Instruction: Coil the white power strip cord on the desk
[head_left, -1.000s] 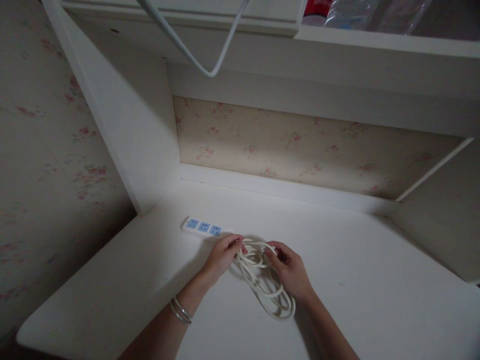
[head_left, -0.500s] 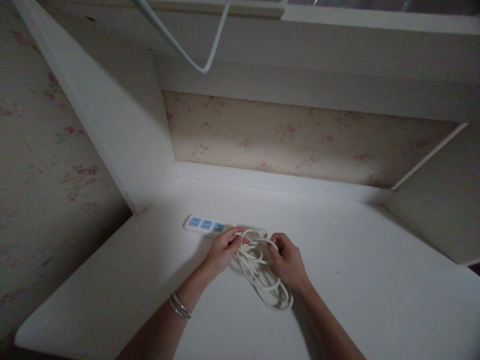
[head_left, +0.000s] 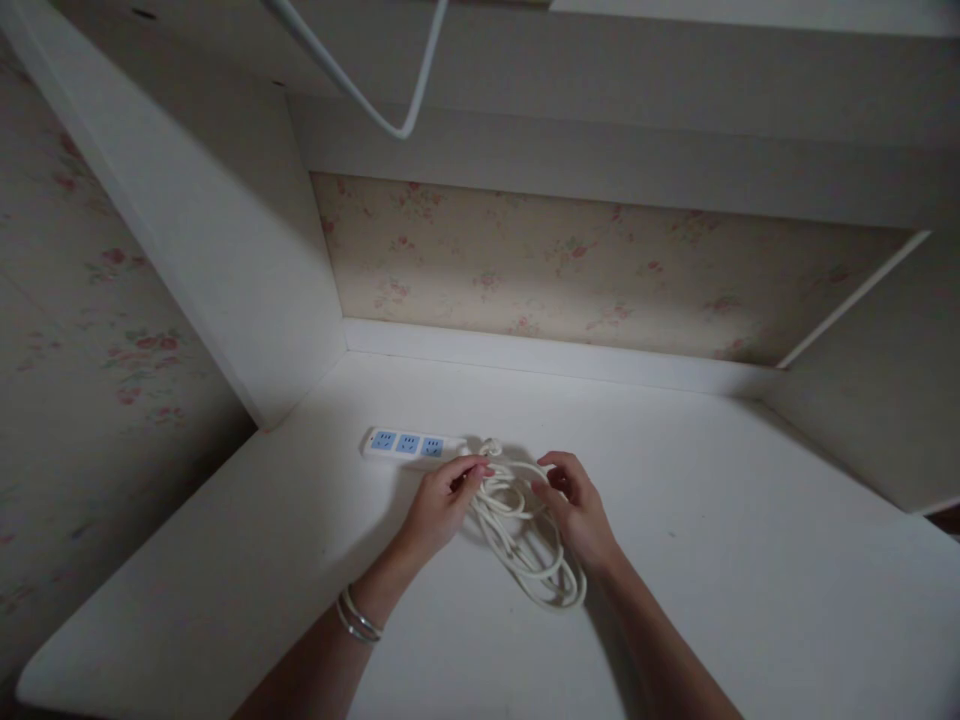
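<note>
A white power strip [head_left: 455,443] with blue socket faces lies on the white desk, its long cord [head_left: 556,592] gathered in loose loops to the right of it. My left hand [head_left: 435,510] pinches the cord at the upper left of the loops, close to the strip's right end. The plug [head_left: 491,448] shows just above those fingertips. At the loops' right side is my right hand [head_left: 583,515], thumb and fingers apart around a strand of cord without closing on it. Some of the cord is hidden behind the fingers.
The white desk [head_left: 750,580] has a side panel [head_left: 217,240] on the left and a low ledge [head_left: 562,358] at the back. A pale cable [head_left: 409,115] hangs from above in a bend. Flowered wallpaper [head_left: 487,260] covers the wall behind.
My right hand has loosened its grip on the cord and its fingers have spread. The plug has shifted left, towards my left hand. The view has moved slightly.
</note>
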